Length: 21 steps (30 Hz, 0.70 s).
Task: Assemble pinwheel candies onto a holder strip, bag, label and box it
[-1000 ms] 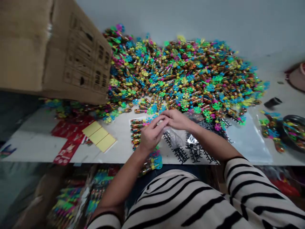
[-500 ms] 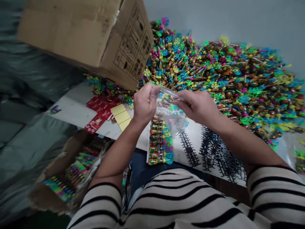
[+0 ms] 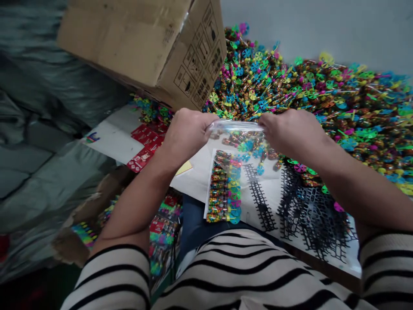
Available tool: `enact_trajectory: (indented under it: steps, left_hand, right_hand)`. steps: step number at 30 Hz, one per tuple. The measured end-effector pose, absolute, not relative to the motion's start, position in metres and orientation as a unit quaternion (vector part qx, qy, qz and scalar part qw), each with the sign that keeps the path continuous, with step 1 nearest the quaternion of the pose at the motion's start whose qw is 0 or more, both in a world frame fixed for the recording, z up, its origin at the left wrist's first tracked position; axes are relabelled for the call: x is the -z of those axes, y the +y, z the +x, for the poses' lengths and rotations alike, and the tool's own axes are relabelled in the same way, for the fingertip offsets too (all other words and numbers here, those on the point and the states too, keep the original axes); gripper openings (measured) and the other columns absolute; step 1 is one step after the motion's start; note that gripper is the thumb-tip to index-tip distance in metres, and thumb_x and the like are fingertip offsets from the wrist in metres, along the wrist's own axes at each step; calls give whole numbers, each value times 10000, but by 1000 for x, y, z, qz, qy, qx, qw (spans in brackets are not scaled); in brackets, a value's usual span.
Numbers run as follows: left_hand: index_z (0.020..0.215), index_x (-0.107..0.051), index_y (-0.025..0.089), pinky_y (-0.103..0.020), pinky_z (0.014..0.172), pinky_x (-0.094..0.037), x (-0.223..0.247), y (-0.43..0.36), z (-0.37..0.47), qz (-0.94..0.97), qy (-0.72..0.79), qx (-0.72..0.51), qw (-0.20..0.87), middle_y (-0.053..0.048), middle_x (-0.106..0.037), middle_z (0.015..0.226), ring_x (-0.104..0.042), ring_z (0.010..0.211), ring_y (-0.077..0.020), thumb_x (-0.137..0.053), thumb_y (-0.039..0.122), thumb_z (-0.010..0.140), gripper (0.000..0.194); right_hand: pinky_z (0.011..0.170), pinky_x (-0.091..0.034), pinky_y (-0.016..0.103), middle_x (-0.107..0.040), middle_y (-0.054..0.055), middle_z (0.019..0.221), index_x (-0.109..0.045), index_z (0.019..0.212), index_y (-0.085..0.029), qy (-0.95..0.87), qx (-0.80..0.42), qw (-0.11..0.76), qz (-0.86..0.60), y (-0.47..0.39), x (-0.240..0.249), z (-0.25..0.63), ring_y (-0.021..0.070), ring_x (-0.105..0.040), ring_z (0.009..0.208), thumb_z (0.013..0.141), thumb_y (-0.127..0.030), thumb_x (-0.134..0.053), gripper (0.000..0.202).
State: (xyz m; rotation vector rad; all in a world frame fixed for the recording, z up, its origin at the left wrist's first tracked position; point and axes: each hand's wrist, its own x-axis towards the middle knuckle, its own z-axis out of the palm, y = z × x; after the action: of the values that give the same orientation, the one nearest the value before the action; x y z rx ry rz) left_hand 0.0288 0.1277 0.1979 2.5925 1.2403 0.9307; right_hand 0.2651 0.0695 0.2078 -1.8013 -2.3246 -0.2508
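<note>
A clear plastic bag (image 3: 238, 126) is stretched between my two hands above the table. My left hand (image 3: 190, 131) pinches its left corner, and my right hand (image 3: 292, 131) grips the right one. Below the bag lies a row of small candy-filled tubes with coloured pinwheel tops (image 3: 222, 187), side by side on a white backing at the table's front edge. Black plastic lattice strips (image 3: 260, 198) lie just right of that row, with a larger heap of them (image 3: 309, 215) under my right forearm.
A large cardboard box (image 3: 129, 47) stands at the back left. A wide pile of loose pinwheel candy tubes (image 3: 322, 94) covers the back and right. Red printed cards (image 3: 142, 159) lie left of my left hand. An open carton (image 3: 77, 219) with packed items sits below the table's left side.
My hands have moved apart, pulling the plastic bag from a bunched shape into a taut, straight edge. The view has shifted slightly, so the box and table appear further right.
</note>
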Motion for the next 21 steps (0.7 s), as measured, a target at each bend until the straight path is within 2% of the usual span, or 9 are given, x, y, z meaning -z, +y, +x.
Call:
enact_trajectory:
  steps: [5,10,13,16,19,21]
  left_hand:
    - [716,-670,132,-375,793,-463,-203,124,36,836,516,-177,-60,-74,-611,653,-652,851,-243,-472,154,889,263]
    - [855,-665,144,-404,872,-445,-206,130,44,826,547,-128,-44,-76,-653,815,-641,992,-264,-382,107,912,291]
    - [959,-645,147,-454,891,-432,-224,139,45,810,578,-92,-43,-119,-668,974,-627,1025,-304,-411,96,895,248]
    - [1022,-612,187,-429,909,-421,-245,147,41,781,594,-181,-64,-108,-654,1016,-612,1015,-277,-449,162,905,202]
    - [999,-600,188,-384,857,-426,-235,154,34,759,565,-314,-83,-98,-640,949,-598,944,-246,-454,262,924,180]
    - [924,-597,208,-353,811,-419,-198,162,31,749,564,-346,-38,-93,-634,882,-587,874,-230,-493,271,907,123]
  right_hand:
    - [650,-420,351,-537,58,564,-681,783,-198,-774,81,66,-625,75,-205,260,191,-576,660,846,-264,-489,212]
    - [688,-423,364,-605,99,648,-673,715,-175,-744,76,2,-664,89,-205,258,231,-615,767,807,-218,-528,177]
    - [678,-399,363,-651,143,775,-685,823,-111,-705,112,-7,-700,104,-219,259,262,-631,827,827,-224,-485,231]
    - [679,-368,349,-657,164,937,-643,974,-73,-660,211,128,-709,114,-235,266,243,-624,856,851,-214,-414,296]
    - [702,-374,332,-645,131,860,-616,929,-99,-614,274,298,-678,116,-221,273,192,-589,801,833,-175,-422,230]
    - [681,-391,320,-633,113,785,-612,983,-103,-608,222,333,-685,118,-184,272,184,-568,720,840,-174,-413,255]
